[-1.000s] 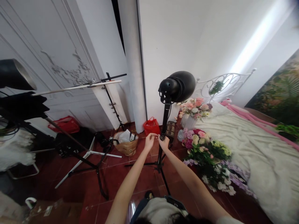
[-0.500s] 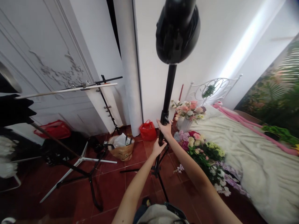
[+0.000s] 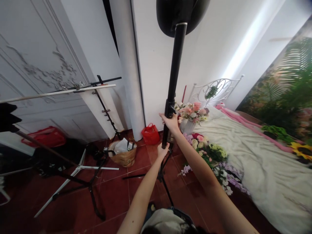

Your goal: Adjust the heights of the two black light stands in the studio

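Note:
A black light stand (image 3: pixel 175 65) rises in front of me, with a dark rounded lamp head (image 3: pixel 182 16) at its top, cut off by the upper edge of the view. My right hand (image 3: pixel 171 123) is wrapped round the pole just below its clamp collar (image 3: pixel 170 107). Lower down, my left hand (image 3: pixel 162 150) grips the same pole, its fingers partly hidden behind it. The spread legs of the stand (image 3: pixel 159 177) are on the red tiled floor (image 3: pixel 114 195).
To the right are artificial flowers (image 3: pixel 212 152) and a bed with a cream blanket (image 3: pixel 255 143). A wicker basket (image 3: pixel 124 157) and a red bag (image 3: pixel 150 134) sit ahead. More stands (image 3: pixel 90 183) with spread legs are at left, below a long white pole (image 3: pixel 48 94).
The lamp head and clamp collar sit higher in view, and more bare pole shows below the head. My right hand has moved up a little, away from the left. The view has turned slightly right.

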`<state>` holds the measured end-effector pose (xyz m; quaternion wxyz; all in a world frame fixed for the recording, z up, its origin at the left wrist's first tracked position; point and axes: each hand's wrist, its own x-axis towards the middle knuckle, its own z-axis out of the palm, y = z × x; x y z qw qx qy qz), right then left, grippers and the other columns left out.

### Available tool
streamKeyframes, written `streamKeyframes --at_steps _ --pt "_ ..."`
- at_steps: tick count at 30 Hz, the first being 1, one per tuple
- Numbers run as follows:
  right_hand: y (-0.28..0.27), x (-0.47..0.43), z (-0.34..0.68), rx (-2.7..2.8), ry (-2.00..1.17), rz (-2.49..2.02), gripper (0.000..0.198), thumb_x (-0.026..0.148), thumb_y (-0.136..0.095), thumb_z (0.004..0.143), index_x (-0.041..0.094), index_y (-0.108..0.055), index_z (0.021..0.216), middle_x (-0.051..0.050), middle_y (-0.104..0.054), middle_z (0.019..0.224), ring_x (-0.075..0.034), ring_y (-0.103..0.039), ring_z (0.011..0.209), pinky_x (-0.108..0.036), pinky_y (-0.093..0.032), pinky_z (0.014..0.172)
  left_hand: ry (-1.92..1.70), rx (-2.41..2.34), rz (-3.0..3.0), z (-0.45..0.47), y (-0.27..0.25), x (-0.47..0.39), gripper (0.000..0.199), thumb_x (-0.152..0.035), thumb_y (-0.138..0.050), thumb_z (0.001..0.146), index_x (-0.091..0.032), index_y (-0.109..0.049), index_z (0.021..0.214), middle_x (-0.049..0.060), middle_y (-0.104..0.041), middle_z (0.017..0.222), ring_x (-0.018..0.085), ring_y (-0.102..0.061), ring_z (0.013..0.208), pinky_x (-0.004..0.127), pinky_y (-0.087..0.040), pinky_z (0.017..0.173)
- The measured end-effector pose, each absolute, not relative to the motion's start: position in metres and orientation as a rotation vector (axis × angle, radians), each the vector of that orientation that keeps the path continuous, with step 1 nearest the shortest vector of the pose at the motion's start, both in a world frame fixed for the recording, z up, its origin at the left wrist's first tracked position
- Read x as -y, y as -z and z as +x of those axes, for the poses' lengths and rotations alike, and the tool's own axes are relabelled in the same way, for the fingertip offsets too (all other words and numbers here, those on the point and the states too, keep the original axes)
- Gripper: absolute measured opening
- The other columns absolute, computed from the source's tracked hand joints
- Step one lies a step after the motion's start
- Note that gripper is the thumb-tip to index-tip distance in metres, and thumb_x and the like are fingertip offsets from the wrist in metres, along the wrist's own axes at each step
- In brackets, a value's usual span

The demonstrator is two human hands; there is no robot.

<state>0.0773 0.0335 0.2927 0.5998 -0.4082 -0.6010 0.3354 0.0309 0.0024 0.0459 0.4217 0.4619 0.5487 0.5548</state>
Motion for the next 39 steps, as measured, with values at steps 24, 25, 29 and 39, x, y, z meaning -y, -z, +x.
streamKeyframes --at_steps 24,25,29,39 --pt "-0.026 0.017 0.159 1.805 -0.887 -1.085 0.028 0.03 -0.035 0.09 0.019 -0.044 0.114 -0.01 -0.059 0.111 -0.018 -0.057 0.105 -0.039 -0.043 0.095 -1.553 -1.408 1.214 0.035 -0.04 -0.006 0.015 -0.016 -0.058 0.063 -0.017 -0.059 0.077 0.003 -0.062 0.074 0.014 -0.059 0.069 0.027 -0.047 0.069" --pt "-0.024 0.016 0.157 1.739 -0.932 -1.113 0.029 0.033 -0.035 0.09 0.019 -0.044 0.113 -0.01 -0.06 0.106 -0.018 -0.06 0.097 -0.038 -0.046 0.09 -1.548 -1.417 1.211 0.035 -0.038 -0.007 0.015 -0.016 -0.057 0.063 -0.017 -0.058 0.077 0.002 -0.062 0.073 0.014 -0.059 0.068 0.026 -0.046 0.068" --pt "-0.013 0.011 0.151 1.486 -1.123 -1.169 0.038 0.042 -0.044 0.084 0.019 -0.041 0.115 -0.007 -0.06 0.096 -0.013 -0.061 0.062 -0.032 -0.053 0.063 -1.555 -1.451 1.217 0.035 -0.031 -0.009 0.014 -0.016 -0.056 0.062 -0.018 -0.057 0.076 0.001 -0.061 0.071 0.013 -0.057 0.066 0.024 -0.045 0.064" --pt "-0.016 -0.014 0.146 1.085 -1.218 -1.082 0.045 0.048 -0.056 0.072 0.021 -0.049 0.108 -0.007 -0.058 0.106 -0.017 -0.063 0.086 -0.024 -0.05 0.057 -1.542 -1.442 1.256 0.034 -0.025 -0.014 0.012 -0.018 -0.056 0.063 -0.018 -0.057 0.075 0.0 -0.058 0.067 0.013 -0.055 0.063 0.023 -0.044 0.062"
